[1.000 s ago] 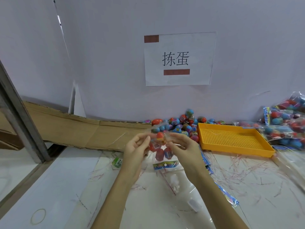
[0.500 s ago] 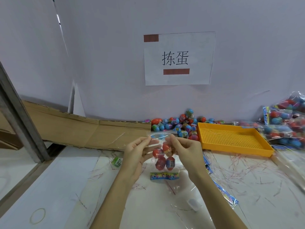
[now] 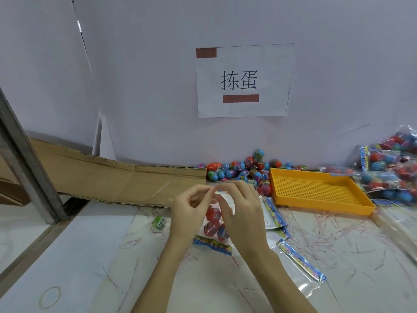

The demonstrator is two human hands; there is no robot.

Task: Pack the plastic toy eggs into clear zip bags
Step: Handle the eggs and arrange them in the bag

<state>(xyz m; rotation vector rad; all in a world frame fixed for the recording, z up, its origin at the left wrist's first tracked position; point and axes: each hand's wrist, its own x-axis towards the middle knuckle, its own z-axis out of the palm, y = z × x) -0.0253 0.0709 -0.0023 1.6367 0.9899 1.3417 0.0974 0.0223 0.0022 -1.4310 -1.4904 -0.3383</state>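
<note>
A clear zip bag (image 3: 213, 231) with a printed blue strip along its bottom hangs between my hands at the table's middle. Several red and blue toy eggs (image 3: 213, 214) sit inside it. My left hand (image 3: 189, 213) pinches the bag's top edge from the left. My right hand (image 3: 242, 213) pinches the same edge from the right, its fingers meeting the left ones. A heap of loose toy eggs (image 3: 243, 171) lies against the wall behind my hands.
An orange perforated tray (image 3: 316, 193) stands to the right. Filled bags of eggs (image 3: 392, 170) pile at the far right. Flat unfilled zip bags (image 3: 293, 260) lie right of my forearm. Cardboard (image 3: 101, 177) lines the back left; a metal post (image 3: 24, 159) rises at left.
The bag has dropped lower with the eggs settling to its bottom. My two hands have come together at its top edge, fingertips now meeting.
</note>
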